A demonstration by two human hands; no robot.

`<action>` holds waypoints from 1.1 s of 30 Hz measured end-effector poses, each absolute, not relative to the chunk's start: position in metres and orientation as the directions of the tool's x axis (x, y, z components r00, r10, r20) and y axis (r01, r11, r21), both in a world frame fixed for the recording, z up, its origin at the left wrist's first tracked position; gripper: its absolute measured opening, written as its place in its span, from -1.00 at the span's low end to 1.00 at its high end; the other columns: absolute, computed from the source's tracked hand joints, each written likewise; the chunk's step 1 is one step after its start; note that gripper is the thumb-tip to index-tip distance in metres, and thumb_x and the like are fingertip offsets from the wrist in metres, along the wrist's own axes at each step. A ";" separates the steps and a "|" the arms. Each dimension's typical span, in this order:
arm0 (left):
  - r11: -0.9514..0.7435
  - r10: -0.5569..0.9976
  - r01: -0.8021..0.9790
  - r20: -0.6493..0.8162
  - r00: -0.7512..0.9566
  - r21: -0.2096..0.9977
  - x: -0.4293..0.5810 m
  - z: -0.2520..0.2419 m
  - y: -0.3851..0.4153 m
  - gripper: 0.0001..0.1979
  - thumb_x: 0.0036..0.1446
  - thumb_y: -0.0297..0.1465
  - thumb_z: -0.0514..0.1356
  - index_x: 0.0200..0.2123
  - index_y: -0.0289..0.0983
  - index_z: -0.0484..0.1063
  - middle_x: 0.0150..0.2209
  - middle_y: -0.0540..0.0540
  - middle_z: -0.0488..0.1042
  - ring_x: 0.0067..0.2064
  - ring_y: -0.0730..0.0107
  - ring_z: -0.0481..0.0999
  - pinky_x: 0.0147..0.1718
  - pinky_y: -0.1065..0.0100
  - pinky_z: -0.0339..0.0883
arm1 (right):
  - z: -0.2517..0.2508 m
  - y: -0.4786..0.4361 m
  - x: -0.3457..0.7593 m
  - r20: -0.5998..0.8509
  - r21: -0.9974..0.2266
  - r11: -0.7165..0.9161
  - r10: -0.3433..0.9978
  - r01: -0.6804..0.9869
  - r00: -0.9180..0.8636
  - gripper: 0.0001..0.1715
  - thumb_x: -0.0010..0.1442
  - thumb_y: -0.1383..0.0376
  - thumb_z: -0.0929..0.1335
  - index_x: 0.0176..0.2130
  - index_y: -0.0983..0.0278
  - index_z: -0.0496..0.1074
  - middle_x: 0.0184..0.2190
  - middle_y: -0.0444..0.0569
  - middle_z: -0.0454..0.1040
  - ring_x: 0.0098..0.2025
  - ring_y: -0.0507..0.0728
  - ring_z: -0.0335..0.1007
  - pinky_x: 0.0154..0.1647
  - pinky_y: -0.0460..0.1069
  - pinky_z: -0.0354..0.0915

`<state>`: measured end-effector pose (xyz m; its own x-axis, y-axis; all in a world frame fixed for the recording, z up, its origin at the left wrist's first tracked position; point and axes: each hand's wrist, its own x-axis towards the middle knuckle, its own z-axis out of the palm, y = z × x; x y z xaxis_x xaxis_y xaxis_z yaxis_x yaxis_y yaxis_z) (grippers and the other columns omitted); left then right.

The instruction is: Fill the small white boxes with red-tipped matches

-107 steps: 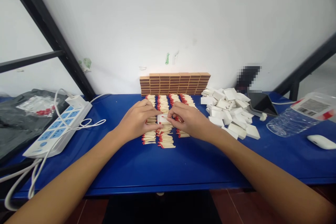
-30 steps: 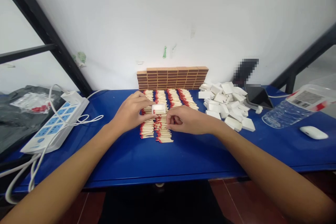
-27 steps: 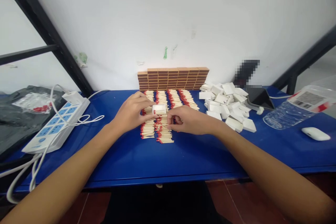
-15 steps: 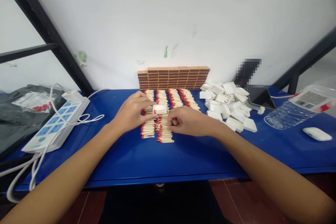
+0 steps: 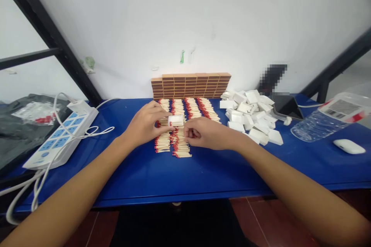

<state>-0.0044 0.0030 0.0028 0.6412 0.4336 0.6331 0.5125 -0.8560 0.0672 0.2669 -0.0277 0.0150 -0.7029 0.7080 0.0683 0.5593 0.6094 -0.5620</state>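
Observation:
My left hand grips a small white matchbox tray between thumb and fingers; a few red-tipped matches show inside it. Just to its right, my right hand is closed in a pinch over the matches, and what its fingertips hold is hidden. Several rows of red-headed matches lie under and behind both hands on the blue table. Behind the rows, stacked brown matchboxes stand against the wall. A loose heap of white trays is to the right.
On the left are a white power strip with looping cables and a dark plastic bag. At the right lie a clear plastic container, a white oval case and a dark device.
The view has shifted very slightly. Both hands keep nearly the same places, with the tray still in my left hand.

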 end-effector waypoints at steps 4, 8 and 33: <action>-0.860 0.420 0.508 0.638 0.646 0.052 -0.004 0.003 0.003 -0.69 0.28 -0.19 0.47 -0.02 -0.25 0.65 -0.23 -0.13 0.68 -0.13 0.14 0.52 -0.09 0.12 0.46 | 0.017 -0.027 0.268 0.067 -0.582 0.597 0.713 0.552 -0.698 -0.89 0.26 0.40 0.44 -0.33 0.24 0.47 -0.41 -0.13 0.55 -0.39 0.05 0.38 -0.31 -0.03 0.20; -0.858 0.427 0.510 0.635 0.643 0.061 -0.004 0.003 0.002 -0.70 0.30 -0.18 0.45 -0.03 -0.25 0.66 -0.22 -0.14 0.69 -0.12 0.13 0.52 -0.08 0.10 0.46 | 0.015 -0.026 0.268 0.088 -0.612 0.595 0.706 0.521 -0.702 -0.92 0.27 0.36 0.45 -0.32 0.24 0.51 -0.44 -0.13 0.54 -0.42 0.04 0.36 -0.33 -0.04 0.20; -0.859 0.445 0.506 0.607 0.658 0.081 0.001 0.006 -0.004 -0.65 0.32 -0.10 0.42 0.00 -0.21 0.68 -0.23 -0.15 0.68 -0.10 0.11 0.54 -0.07 0.09 0.47 | 0.016 -0.018 0.269 0.383 -0.592 0.631 0.768 0.501 -0.514 -0.83 0.37 0.22 0.43 -0.25 0.23 0.60 -0.37 -0.07 0.61 -0.36 0.08 0.38 -0.26 -0.01 0.25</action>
